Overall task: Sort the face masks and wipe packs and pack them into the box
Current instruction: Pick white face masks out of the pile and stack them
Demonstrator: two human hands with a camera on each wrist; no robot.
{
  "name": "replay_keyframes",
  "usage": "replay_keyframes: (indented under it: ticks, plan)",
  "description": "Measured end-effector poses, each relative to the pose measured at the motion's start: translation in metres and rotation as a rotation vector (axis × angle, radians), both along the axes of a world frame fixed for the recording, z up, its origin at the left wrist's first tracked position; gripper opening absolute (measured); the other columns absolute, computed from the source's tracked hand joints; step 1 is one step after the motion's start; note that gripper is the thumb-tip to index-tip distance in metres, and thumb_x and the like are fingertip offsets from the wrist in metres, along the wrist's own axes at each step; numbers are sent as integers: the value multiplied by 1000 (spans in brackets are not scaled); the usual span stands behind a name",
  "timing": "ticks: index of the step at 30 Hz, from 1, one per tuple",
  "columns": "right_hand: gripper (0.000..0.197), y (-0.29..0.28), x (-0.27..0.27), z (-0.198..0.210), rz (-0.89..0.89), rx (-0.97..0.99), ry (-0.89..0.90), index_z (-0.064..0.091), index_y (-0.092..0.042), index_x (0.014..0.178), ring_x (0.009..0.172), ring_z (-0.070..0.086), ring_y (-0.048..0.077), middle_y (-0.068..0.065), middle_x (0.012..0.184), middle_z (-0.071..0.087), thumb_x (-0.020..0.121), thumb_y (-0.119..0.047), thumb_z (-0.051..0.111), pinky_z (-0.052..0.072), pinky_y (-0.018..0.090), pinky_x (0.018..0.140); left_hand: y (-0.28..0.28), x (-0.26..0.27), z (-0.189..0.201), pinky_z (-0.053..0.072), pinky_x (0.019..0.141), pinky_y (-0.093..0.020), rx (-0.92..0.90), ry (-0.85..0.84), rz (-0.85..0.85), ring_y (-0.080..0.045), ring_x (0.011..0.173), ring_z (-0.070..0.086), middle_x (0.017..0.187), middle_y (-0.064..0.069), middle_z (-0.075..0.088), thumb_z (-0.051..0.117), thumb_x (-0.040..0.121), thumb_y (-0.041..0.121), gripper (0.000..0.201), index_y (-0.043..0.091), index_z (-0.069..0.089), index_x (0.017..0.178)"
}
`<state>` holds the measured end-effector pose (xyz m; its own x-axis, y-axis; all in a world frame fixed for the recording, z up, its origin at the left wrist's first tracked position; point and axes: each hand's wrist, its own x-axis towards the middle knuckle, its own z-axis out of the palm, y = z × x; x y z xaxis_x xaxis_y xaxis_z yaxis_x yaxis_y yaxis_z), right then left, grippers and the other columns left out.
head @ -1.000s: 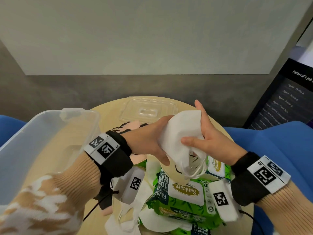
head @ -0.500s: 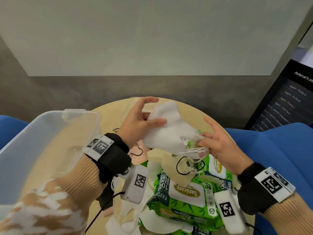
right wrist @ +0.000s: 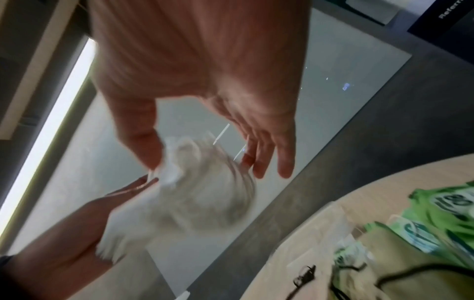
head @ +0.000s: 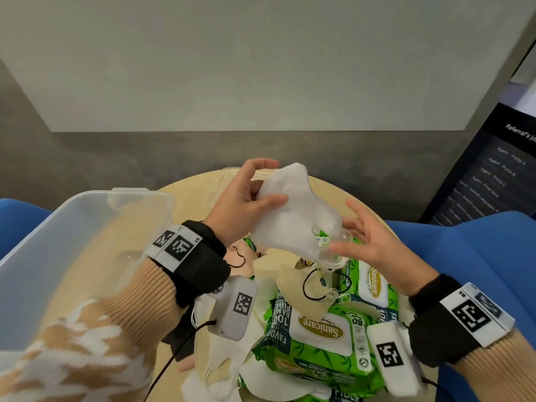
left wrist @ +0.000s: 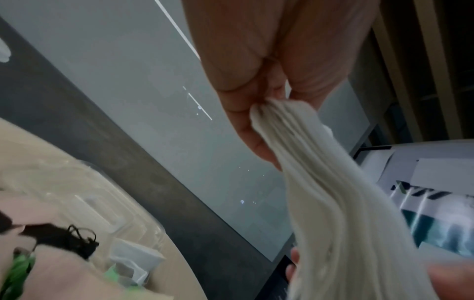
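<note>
A stack of white face masks hangs over the round table. My left hand grips its upper end between thumb and fingers, seen pinched in the left wrist view. My right hand is at the lower end by the ear loops. Its fingers are straight and the thumb touches the masks. The clear plastic box stands at the left, and I see nothing in it. Green wipe packs lie below my hands, with a beige mask on top.
The clear lid lies at the table's far side. A pink mask and more white masks lie near the packs. A black mask lies by the lid. Blue seats flank the table; a dark sign stands at the right.
My left hand raised the masks' upper end away from me. My right hand slid off the masks' body down to the ear-loop end and its fingers straightened.
</note>
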<state>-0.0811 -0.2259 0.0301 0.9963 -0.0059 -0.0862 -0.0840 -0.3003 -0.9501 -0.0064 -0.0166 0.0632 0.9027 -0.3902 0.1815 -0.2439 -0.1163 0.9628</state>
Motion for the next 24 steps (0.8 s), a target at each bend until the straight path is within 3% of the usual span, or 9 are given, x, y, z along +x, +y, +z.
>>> replay_keyframes:
  ticks: [2, 5, 7, 11, 14, 17, 20, 23, 24]
  plan:
    - [108, 4, 1, 9, -40, 61, -87, 18, -29, 149, 122, 50, 6, -9, 127, 54, 60, -44, 77, 38, 29, 102, 0, 2, 1, 55, 74, -44, 75, 2, -72, -27, 79, 64, 95, -24, 66, 65, 85, 5, 43, 28, 45, 116]
    - [96, 17, 10, 14, -66, 43, -163, 23, -28, 147, 113, 60, 11, -1, 121, 63, 72, -31, 81, 47, 35, 99, -8, -2, 0, 54, 74, -44, 158, 0, -188, -27, 78, 64, 94, -26, 65, 66, 85, 5, 46, 30, 44, 117]
    - [79, 25, 16, 14, -57, 6, -152, 25, -28, 146, 104, 65, 15, 7, 117, 67, 82, -21, 71, 52, 40, 94, -11, -6, 0, 54, 79, -44, 184, 8, -222, -25, 81, 65, 96, -18, 66, 67, 85, 7, 51, 27, 41, 123]
    - [68, 23, 21, 15, -89, -4, -144, 24, -30, 145, 95, 68, 22, 9, 104, 71, 90, -17, 62, 53, 48, 89, 5, -2, 2, 52, 92, -42, 430, 35, -288, -22, 104, 61, 121, -6, 58, 87, 62, 16, 105, 36, 21, 141]
    - [65, 26, 20, 16, -82, -27, -117, 17, -32, 148, 108, 62, 21, 7, 122, 63, 95, -24, 54, 49, 47, 96, 12, -4, 4, 45, 100, -33, 674, 0, -344, -18, 112, 53, 129, 2, 52, 88, 58, 10, 120, 35, 9, 144]
    - [62, 35, 19, 15, -41, -107, -120, 17, -30, 148, 125, 49, 18, 0, 140, 47, 96, -28, 51, 40, 44, 107, 8, -8, 1, 44, 96, -34, 757, -108, -311, -20, 111, 51, 127, 0, 51, 86, 60, 8, 112, 26, 13, 144]
    - [62, 39, 18, 18, -26, -123, -134, 18, -28, 148, 126, 46, 16, -3, 143, 42, 96, -28, 51, 40, 41, 107, 8, -8, 3, 46, 93, -35, 755, -136, -306, -20, 110, 52, 124, 0, 52, 84, 63, 8, 106, 23, 18, 143]
    - [67, 37, 20, 20, -14, -148, -150, 14, -31, 149, 130, 44, 17, 0, 146, 41, 95, -30, 53, 38, 43, 109, 14, -7, 9, 45, 74, -8, 721, -66, -378, 3, 93, 56, 116, 15, 47, 86, 62, 8, 114, 28, 10, 145]
    - [69, 38, 20, 19, -6, -161, -167, 12, -31, 149, 132, 42, 17, 1, 147, 40, 95, -33, 54, 37, 43, 110, 16, -7, 11, 44, 76, -6, 677, -26, -407, 5, 94, 55, 120, 17, 44, 88, 60, 11, 121, 31, 4, 146]
